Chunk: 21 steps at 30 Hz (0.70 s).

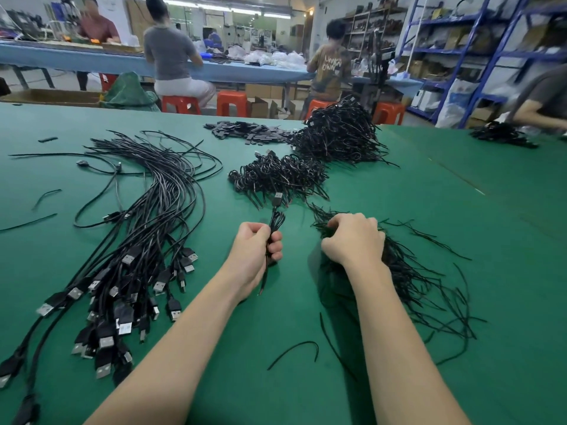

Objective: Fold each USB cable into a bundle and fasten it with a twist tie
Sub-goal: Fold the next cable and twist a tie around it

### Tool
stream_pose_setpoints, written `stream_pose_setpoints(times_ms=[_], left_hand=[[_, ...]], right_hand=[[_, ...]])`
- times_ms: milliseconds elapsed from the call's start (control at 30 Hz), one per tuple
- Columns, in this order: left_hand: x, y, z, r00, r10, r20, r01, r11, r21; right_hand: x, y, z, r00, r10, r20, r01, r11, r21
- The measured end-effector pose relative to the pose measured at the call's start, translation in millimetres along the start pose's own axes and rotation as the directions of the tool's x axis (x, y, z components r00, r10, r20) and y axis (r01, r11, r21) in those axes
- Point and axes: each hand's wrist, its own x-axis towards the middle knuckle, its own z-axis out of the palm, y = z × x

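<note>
My left hand [256,251] grips a folded black USB cable bundle [275,217] upright, its plug sticking up above my fist. My right hand [352,239] rests on a loose heap of black twist ties [411,280], fingers curled down into the ties; whether it has pinched one is hidden. A fan of unfolded USB cables [138,271] lies to the left, plugs toward me. Tied bundles sit in a small pile [276,176] and a larger pile [340,133] beyond my hands.
The green table [214,378] carries stray ties [294,352] near the front and small black flat pieces [245,131] at the back. Another person's arm [537,111] works at the far right. People sit on orange stools at a blue table behind.
</note>
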Motion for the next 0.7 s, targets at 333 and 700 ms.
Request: stream_pose_setpoints(times_ms=[333,700], left_hand=[[-2.7,0.8,2.1,1.000,0.007,0.007,-0.007,1.000,-0.003],[-4.0,1.1,2.5,1.000,0.011,0.000,-0.011,1.000,0.005]], right_hand=[[0.3,-6.9,4.4,0.994,-0.086,-0.060,0.100,0.951,0.291],[1.9,-2.1,1.9,0.996,-0.071,-0.050,0.085,0.917,0.389]])
